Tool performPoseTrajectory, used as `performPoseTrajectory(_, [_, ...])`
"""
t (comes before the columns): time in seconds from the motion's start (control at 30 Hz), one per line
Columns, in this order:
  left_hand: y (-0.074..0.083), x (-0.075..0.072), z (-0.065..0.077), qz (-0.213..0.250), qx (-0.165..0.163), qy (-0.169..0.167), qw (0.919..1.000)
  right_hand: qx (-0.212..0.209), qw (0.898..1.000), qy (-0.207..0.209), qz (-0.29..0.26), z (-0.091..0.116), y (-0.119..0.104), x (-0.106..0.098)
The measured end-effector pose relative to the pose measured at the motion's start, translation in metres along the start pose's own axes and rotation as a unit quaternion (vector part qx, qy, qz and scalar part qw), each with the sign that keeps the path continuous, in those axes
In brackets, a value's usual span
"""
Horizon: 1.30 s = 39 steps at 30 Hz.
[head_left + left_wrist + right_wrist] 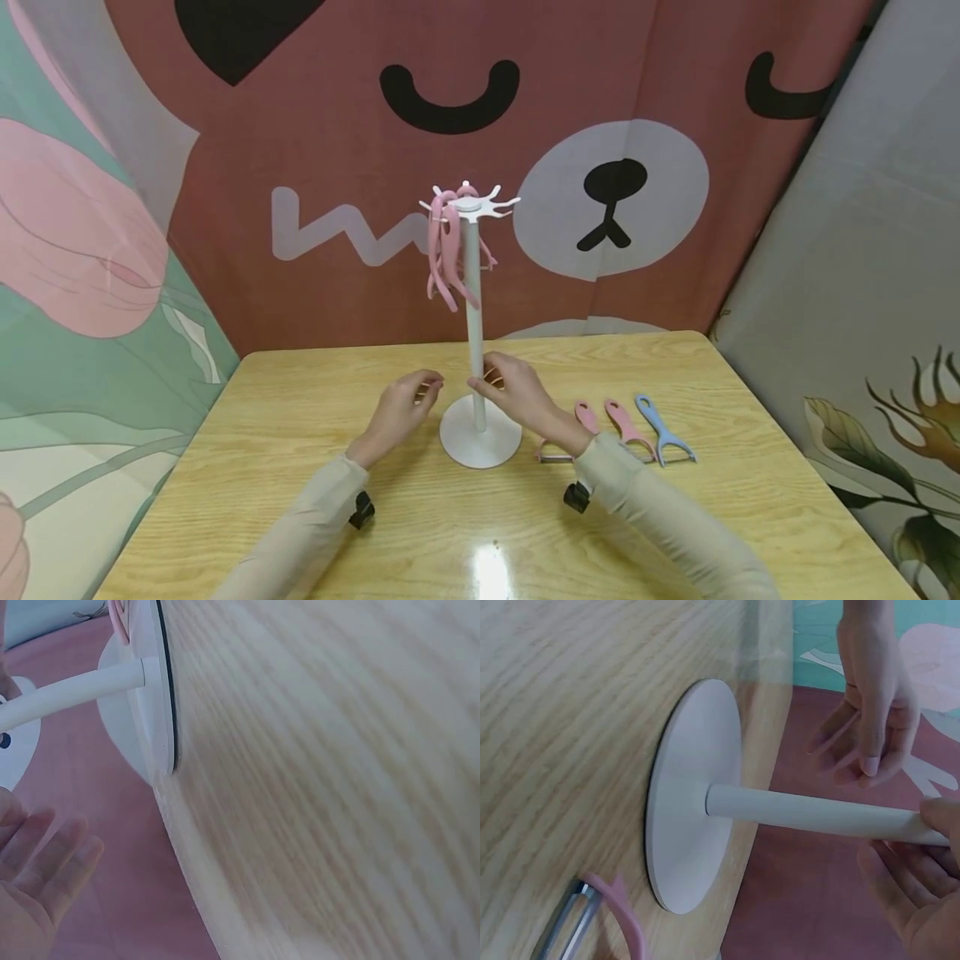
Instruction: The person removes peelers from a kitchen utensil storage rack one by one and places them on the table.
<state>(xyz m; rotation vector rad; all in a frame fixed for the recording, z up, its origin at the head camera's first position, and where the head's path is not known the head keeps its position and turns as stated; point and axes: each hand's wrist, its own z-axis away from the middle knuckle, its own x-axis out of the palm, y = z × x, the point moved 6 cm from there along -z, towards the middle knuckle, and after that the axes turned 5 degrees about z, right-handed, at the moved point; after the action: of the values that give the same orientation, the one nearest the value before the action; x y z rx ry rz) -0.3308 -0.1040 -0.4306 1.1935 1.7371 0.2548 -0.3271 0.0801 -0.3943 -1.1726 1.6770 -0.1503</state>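
A white hanging stand [476, 333] rises from a round base [694, 802] on the table. My right hand [517, 387] holds its pole low down, thumb on one side and fingers on the other, as the right wrist view shows. Left of the pole is my left hand [397, 412], apart from it, fingers loosely bent and holding nothing. Several pink peelers [450, 242] hang from the left and back hooks at the top; they overlap. The white hooks [501, 202] on the right side are bare.
On the wooden table [300, 433], right of the stand, lie a blue peeler [655, 418] and two pink peelers [621, 419], one partly behind my right forearm. A printed curtain [337, 150] hangs behind the table's far edge.
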Motion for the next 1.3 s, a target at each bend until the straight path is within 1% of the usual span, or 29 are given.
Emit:
performPoseTrajectory(0.23, [0.002, -0.004, -0.002, -0.003, 0.008, 0.005, 1.0, -0.005, 1.0, 0.013, 0.002, 0.0, -0.003, 0.001])
performPoseTrajectory(0.37, [0.001, -0.007, -0.002, -0.004, 0.012, 0.012, 0.9999, -0.009, 1.0, 0.013, 0.015, 0.001, -0.003, 0.004])
performPoseTrajectory(0.6, [0.005, -0.015, -0.006, 0.006, 0.025, 0.025, 0.9994, -0.015, 0.999, 0.02, 0.026, 0.002, -0.004, 0.006])
performPoseTrajectory(0.8, [0.011, -0.025, -0.01, 0.003, 0.033, 0.046, 0.9984, -0.016, 0.999, 0.02, 0.03, 0.003, -0.006, 0.005])
performPoseTrajectory(1.0, [0.016, -0.036, -0.014, 0.001, 0.056, 0.071, 0.9959, -0.021, 0.999, 0.02, 0.037, 0.002, -0.007, 0.003])
performPoseTrajectory(1.13, [0.019, -0.041, -0.016, 0.003, 0.063, 0.077, 0.995, -0.021, 0.998, 0.023, 0.047, 0.001, -0.008, 0.002])
performPoseTrajectory(1.3, [0.022, -0.045, -0.017, 0.006, 0.069, 0.083, 0.9941, -0.017, 0.999, 0.018, 0.043, 0.002, -0.007, 0.003])
